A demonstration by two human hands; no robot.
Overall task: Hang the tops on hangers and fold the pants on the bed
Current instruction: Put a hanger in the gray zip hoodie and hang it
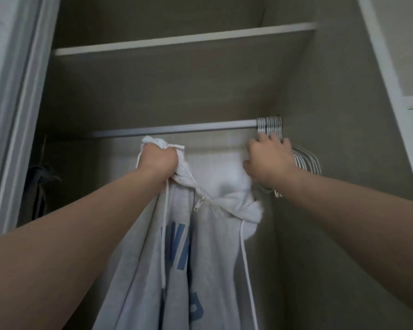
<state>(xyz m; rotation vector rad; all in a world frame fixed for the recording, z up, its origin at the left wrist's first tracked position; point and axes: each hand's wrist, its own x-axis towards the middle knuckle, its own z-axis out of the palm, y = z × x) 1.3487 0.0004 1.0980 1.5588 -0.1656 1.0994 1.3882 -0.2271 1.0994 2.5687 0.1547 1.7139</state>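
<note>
Head view: left hand [159, 160] is gripping the bunched collar of the white zip hoodie [215, 246] in a fist, just under the closet rod [177, 129]; the body is hanging straight down. Right hand [270, 160] is touching the white hangers [308, 163] bunched at the rod's right end. Cannot tell if its fingers are pinching one. Hangers are sitting right of the hoodie, nearer the right hand.

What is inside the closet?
A metal rail with empty white hangers bunched at its right end, a shelf above, something dark low on the left. The white hoodie, gripped by the left hand, covers what lies lower behind it.
</note>
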